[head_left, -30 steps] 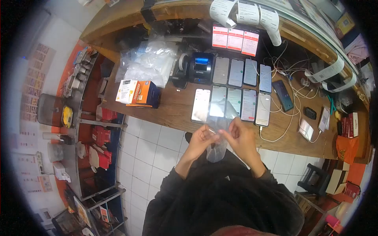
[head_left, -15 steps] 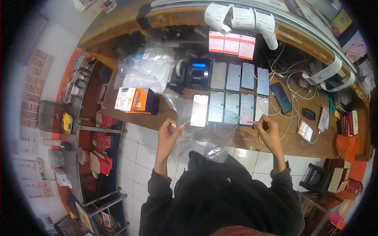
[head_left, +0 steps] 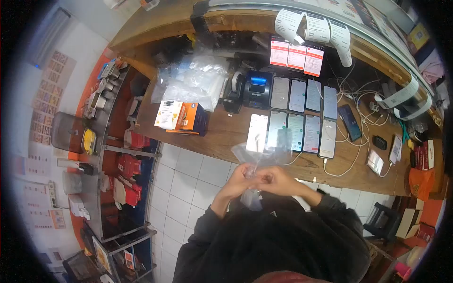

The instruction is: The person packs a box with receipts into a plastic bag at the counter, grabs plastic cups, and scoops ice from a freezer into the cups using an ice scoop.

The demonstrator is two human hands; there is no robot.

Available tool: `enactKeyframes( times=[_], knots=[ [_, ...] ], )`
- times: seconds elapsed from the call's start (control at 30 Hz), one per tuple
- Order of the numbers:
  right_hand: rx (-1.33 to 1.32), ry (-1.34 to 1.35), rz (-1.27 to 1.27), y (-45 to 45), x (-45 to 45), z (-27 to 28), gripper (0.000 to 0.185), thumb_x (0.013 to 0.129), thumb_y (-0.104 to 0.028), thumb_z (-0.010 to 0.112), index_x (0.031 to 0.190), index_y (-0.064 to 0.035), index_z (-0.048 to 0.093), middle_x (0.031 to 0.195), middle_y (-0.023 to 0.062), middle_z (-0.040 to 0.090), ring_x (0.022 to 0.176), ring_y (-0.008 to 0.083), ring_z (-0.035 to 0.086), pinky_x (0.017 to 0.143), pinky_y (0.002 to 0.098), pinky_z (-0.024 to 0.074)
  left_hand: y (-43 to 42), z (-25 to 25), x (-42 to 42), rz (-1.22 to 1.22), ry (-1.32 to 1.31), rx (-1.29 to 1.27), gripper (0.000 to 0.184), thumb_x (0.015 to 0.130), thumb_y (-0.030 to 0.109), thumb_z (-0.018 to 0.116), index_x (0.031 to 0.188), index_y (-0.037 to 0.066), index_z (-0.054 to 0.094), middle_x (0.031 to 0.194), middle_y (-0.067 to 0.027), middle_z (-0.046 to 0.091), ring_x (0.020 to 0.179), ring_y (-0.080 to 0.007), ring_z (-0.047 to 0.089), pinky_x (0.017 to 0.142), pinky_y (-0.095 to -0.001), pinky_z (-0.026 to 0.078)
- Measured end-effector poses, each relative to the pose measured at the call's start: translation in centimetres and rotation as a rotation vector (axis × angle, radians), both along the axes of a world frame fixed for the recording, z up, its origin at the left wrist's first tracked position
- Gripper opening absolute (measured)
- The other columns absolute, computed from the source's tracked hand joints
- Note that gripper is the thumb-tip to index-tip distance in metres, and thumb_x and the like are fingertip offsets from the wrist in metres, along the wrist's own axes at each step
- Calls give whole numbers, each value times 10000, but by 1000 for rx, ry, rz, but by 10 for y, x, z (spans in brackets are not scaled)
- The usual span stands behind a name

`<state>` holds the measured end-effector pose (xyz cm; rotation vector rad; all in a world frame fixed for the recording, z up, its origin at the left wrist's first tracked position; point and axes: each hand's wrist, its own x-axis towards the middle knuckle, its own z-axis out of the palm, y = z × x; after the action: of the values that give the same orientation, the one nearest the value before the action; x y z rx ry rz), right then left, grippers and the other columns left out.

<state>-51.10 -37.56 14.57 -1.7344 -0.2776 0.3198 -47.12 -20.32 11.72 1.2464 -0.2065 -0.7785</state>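
My left hand (head_left: 238,181) and my right hand (head_left: 279,181) meet in front of my body, below the table's front edge. Between them they pinch a clear plastic bag (head_left: 251,201), gathered narrow at the fingers. Its upper part fans out over the lower ends of the nearest phones, and its lower part hangs under my hands. Closest above the hands is a phone with a bright white screen (head_left: 256,131). Several more lit phones lie in two rows to its right, including one with a red bar (head_left: 312,134).
A receipt printer (head_left: 258,92) stands behind the phones, beside a pile of clear bags (head_left: 198,85). An orange and white box (head_left: 181,118) sits at the table's left. White cables (head_left: 361,137) tangle on the right. Receipt strips (head_left: 317,29) hang from the shelf above.
My hands have come together from wide apart, and the bag stretched between them is now bunched at the fingers. The view has shifted, so the table appears further right and lower.
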Motion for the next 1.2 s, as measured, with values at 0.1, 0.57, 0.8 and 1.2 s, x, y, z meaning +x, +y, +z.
enactKeyframes(
  times=[0.1,0.57,0.8,1.2],
  knots=[
    [-157,4,-314,-34,7,0,228,797,-154,617,673,-22,478,662,37,475,630,107,497,574,288,424,52,16,24,297,-711,649,132,842,114,591,813,25,499,701,4,532,590,-92,497,505,-236,400],
    [114,65,-459,50,-11,15,219,752,29,578,819,-66,393,760,-50,343,717,30,394,652,180,343,46,-48,62,264,-854,693,613,801,182,657,1288,87,297,1172,-115,465,1055,-226,477,861,-350,415],
    [-233,56,-488,29,-32,0,254,764,-62,651,943,-11,478,774,49,526,619,105,531,513,253,428,30,-2,57,-58,-480,269,244,713,40,641,949,-2,597,821,-55,607,764,-125,543,704,-295,454],
    [-552,-283,-1017,19,-47,-2,402,524,23,725,904,-23,600,832,144,615,719,263,599,606,329,467,49,41,62,80,-1080,483,263,657,-66,566,889,39,633,636,-167,558,565,-317,577,518,-391,433]
  ],
)
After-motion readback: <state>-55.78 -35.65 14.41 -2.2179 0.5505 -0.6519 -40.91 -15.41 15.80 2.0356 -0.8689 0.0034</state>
